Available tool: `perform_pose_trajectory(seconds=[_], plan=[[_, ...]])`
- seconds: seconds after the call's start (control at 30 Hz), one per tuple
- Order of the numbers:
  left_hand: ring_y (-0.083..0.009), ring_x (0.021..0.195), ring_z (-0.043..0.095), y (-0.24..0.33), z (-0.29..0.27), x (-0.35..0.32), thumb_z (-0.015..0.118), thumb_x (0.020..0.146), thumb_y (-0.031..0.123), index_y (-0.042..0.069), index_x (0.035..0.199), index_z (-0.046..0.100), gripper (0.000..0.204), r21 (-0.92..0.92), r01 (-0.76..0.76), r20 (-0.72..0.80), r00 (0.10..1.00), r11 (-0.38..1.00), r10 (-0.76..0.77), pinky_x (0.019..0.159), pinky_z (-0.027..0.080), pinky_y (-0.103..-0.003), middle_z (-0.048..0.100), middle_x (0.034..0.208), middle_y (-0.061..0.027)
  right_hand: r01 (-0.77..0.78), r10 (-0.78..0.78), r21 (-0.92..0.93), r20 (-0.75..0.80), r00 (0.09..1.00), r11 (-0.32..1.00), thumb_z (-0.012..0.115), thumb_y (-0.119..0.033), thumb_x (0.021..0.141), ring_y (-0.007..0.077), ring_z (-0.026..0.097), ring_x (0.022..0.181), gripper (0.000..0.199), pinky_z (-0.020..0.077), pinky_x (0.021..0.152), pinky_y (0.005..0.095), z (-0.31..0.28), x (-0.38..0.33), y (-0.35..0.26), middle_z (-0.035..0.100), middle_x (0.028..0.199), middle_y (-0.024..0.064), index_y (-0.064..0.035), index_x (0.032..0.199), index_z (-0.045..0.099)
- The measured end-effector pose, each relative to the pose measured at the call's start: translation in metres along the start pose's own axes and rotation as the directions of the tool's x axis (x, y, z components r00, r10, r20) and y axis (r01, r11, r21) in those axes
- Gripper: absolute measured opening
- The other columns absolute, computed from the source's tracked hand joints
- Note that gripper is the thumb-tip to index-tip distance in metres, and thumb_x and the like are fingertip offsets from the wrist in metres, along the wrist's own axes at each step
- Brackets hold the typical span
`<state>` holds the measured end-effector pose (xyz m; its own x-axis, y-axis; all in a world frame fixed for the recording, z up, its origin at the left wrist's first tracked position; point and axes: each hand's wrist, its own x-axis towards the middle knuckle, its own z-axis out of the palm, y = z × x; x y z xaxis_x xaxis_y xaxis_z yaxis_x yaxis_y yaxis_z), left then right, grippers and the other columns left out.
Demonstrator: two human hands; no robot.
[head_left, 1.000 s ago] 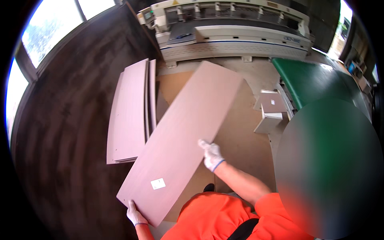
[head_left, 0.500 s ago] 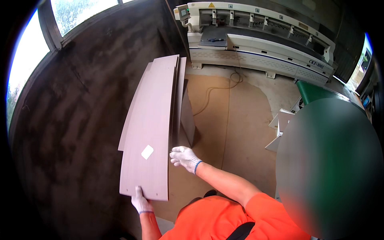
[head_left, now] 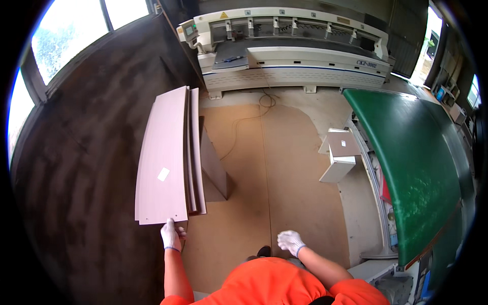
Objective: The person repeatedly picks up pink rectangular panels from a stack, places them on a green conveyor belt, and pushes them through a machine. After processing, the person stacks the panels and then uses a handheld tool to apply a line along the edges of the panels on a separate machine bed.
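Observation:
A stack of long pale pinkish boards stands at the left, its top board bearing a white label. My left hand, in a white knit glove, is at the near end of the top board. One digit points up against that edge; the other fingers are loosely bent below it, clear of the board. My right hand, gloved alike, hovers above the brown floor sheet in front of me. Its fingers are loosely bent and hold nothing. The boards rest on an upright panel support, partly hidden beneath them.
Brown sheeting covers the floor, with a thin cable across it. A long white machine stands at the back. A green-topped table fills the right side, beside a small stack of white and brown panels. A dark wall runs along the left.
The top board has slid away from me, nearly level with the one below. My right hand has left the stack's side and moved right. The view has turned rightward.

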<state>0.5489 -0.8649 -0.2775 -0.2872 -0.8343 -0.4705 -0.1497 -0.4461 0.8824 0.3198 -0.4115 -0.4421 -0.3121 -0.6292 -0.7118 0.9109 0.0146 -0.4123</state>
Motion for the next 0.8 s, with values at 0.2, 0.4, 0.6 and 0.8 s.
perform_pose_trajectory(seconds=[0.2, 0.4, 0.6, 0.8], plan=[[-0.0164, 0.045, 0.048, 0.000, 0.019, 0.022, 0.052, 0.109, 0.050, 0.011, 0.088, 0.053, 0.045, -0.130, 0.021, -0.035, 0.999, 0.991, -0.026, 0.041, 0.036, -0.032, 0.054, 0.063, -0.0036, -0.113, 0.118, 0.048, -0.125, 0.985, 0.992, 0.047, -0.034, 0.104, 0.0233, 0.054, 0.054, 0.034, 0.0405, 0.048, 0.0412, -0.144, -0.039, 0.095, 0.056, 0.065, 0.0024, -0.0159, 0.077, 0.058], [-0.0107, 0.046, 0.037, -0.045, 0.101, -0.007, 0.047, 0.112, 0.052, 0.016, 0.081, 0.049, 0.047, -0.374, -0.194, -0.205, 0.971, 0.907, 0.123, 0.043, 0.029, -0.027, 0.045, 0.061, 0.0021, -0.237, -0.418, -0.970, -0.241, 0.876, 0.062, 0.051, -0.037, 0.102, 0.0349, 0.072, 0.076, 0.041, 0.0566, 0.072, 0.0489, -0.208, -0.073, 0.121, 0.078, 0.096, 0.0151, -0.0053, 0.101, 0.076], [-0.0205, 0.042, 0.044, -0.234, 0.204, -0.073, 0.049, 0.109, 0.035, 0.016, 0.070, 0.039, 0.045, 0.060, 0.388, 0.347, 0.856, 0.920, -0.383, 0.039, 0.034, -0.036, 0.040, 0.053, -0.0045, -0.174, -0.390, -0.626, -0.655, 0.647, 0.760, 0.067, -0.043, 0.091, 0.0380, 0.074, 0.084, 0.041, 0.0560, 0.080, 0.0497, -0.262, -0.132, 0.100, 0.077, 0.086, 0.0198, -0.0039, 0.086, 0.079], [-0.0302, 0.068, 0.071, -0.377, 0.315, -0.182, 0.061, 0.097, 0.024, -0.005, 0.099, 0.066, 0.029, 0.737, -0.351, 0.644, 0.623, 0.577, -0.444, 0.064, 0.058, -0.044, 0.073, 0.081, -0.0186, -0.104, -0.463, -0.528, -0.810, 0.359, 0.843, 0.068, -0.039, 0.091, 0.0399, 0.074, 0.085, 0.038, 0.0564, 0.081, 0.0495, -0.314, -0.269, 0.090, 0.075, 0.086, 0.0236, -0.0035, 0.087, 0.079]])
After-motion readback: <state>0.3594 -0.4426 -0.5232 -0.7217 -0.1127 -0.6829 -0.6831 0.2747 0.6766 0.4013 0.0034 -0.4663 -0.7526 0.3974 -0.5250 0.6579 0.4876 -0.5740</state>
